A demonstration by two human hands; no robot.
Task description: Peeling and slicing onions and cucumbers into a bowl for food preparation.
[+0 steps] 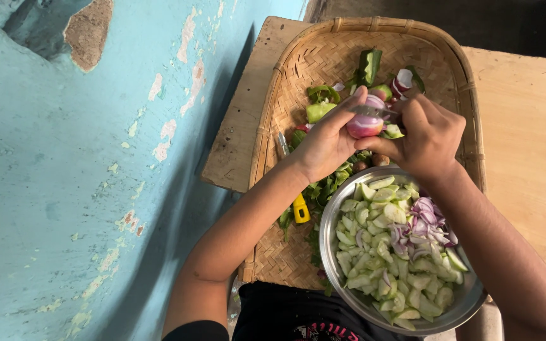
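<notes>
- A round, shiny steel bowl (349,278) sits nearest, heaped with pale green cucumber slices (383,252) and thin purple onion slivers (421,227).
- Just beyond its rim, the left hand (327,142) cups a glossy red onion (364,125), its grip curled closed around the bulb.
- The right hand (428,136) closes its grip on what seems to be a small knife (374,112), blade laid across the onion's top.
- Beneath lies a woven bamboo tray (298,69), coarse and flat, strewn with green peelings (320,104).
- A yellow-handled peeler (299,207) rests on the tray.
- The worn wooden table (526,126) carries everything.
</notes>
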